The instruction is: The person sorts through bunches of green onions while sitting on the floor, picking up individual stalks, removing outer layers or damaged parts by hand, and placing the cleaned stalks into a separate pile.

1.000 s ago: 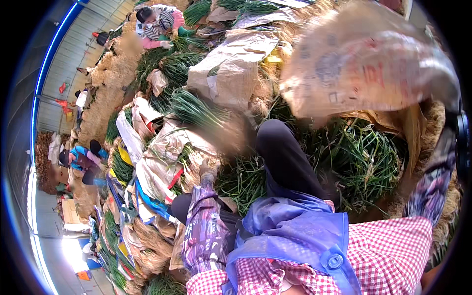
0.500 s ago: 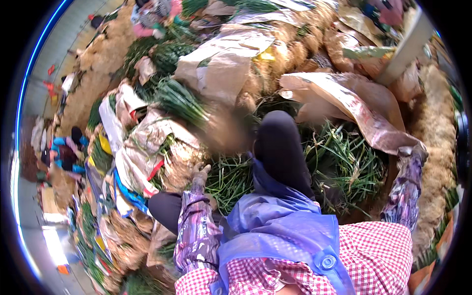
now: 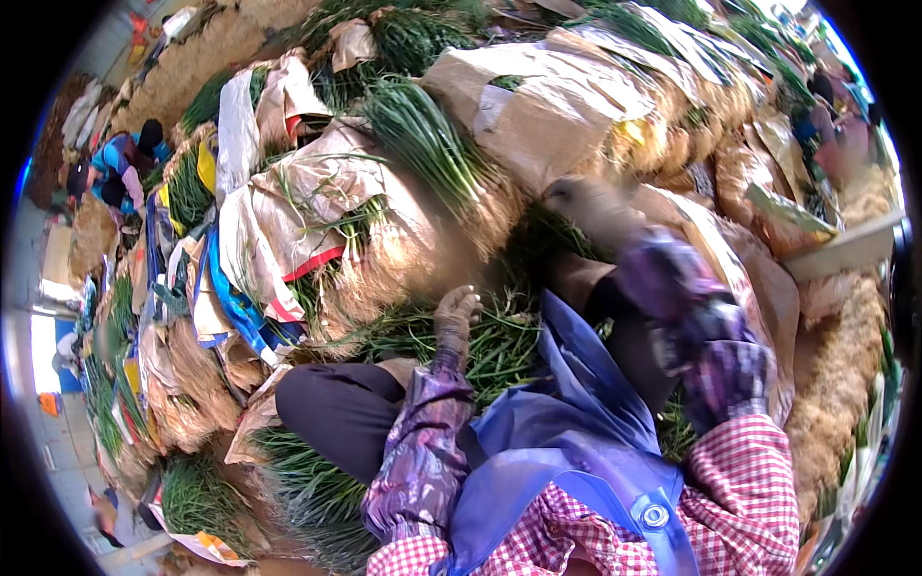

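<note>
We noted the left hand at the loose green onions, which lay between the bent legs; its fingers were loosely curled, and we could not tell whether they pinched a stalk. The right hand was blurred, its grip unreadable to us, near a pale sack. We recorded a green onion bundle ahead, leaves pointing away.

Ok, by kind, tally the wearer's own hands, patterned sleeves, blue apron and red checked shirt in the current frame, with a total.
Hands: 2 (left hand; right hand, blurred)
Patterned sleeves: 2
Blue apron: 1
Red checked shirt: 1
Total: 6
</note>
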`<control>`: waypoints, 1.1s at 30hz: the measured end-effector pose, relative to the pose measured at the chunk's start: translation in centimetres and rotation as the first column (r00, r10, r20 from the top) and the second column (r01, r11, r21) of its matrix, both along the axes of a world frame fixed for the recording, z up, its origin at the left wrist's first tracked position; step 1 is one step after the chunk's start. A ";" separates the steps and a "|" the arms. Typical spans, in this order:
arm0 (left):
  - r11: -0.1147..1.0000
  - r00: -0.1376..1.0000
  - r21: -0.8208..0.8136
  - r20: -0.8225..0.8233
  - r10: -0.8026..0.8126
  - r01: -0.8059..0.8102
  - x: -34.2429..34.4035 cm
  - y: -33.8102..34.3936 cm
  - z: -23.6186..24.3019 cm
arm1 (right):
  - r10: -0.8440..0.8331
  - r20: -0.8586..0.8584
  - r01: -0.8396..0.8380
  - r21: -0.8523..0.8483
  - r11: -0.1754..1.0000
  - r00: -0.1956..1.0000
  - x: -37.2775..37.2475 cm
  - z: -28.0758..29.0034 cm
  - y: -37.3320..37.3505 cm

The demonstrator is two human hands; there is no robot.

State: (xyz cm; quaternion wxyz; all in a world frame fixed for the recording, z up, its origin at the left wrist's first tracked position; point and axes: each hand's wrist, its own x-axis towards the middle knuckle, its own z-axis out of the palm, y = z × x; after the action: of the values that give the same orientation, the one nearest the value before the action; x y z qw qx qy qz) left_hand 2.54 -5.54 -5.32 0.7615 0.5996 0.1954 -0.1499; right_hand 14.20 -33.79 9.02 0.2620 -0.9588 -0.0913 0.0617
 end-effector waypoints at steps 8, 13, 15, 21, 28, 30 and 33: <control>0.980 0.995 -0.178 0.025 0.094 -0.088 3.1 -1.7 1.1 | -0.330 -0.259 0.228 -0.354 0.907 0.908 10.7 -12.5 11.3; 0.980 0.978 -0.014 0.057 0.198 -0.198 5.9 0.8 -0.5 | -0.136 0.326 0.142 0.005 0.990 0.936 6.3 -12.0 14.3; 0.980 0.978 -0.082 0.084 0.189 -0.182 7.8 0.9 2.0 | 0.113 0.151 -0.097 -0.105 0.990 0.982 2.1 -10.4 15.1; 0.896 0.933 -0.269 -0.162 0.320 -0.354 7.0 1.9 -0.8 | -0.004 -0.530 0.420 0.667 0.616 0.848 -2.2 -11.4 16.8; 0.767 0.921 -0.536 -0.341 0.185 -0.353 5.2 1.3 2.2 | -0.103 -0.558 0.504 0.636 0.585 0.823 0.1 -15.5 20.7; 0.598 0.914 -0.704 -0.382 0.136 -0.383 4.8 2.6 1.7 | -0.254 -0.611 0.656 0.631 0.414 0.749 -0.8 -15.0 22.9; 0.622 0.904 -0.659 -0.350 0.245 -0.423 4.3 2.3 2.8 | -0.216 -0.716 0.745 0.657 0.115 0.664 -0.1 -15.9 21.2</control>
State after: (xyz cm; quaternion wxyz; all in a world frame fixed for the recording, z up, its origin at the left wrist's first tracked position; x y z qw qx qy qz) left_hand 6.89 -3.20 -2.50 0.9214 0.1833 0.3144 -0.1364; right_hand 14.11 -12.62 -6.92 0.7770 -0.5474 0.2848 0.1244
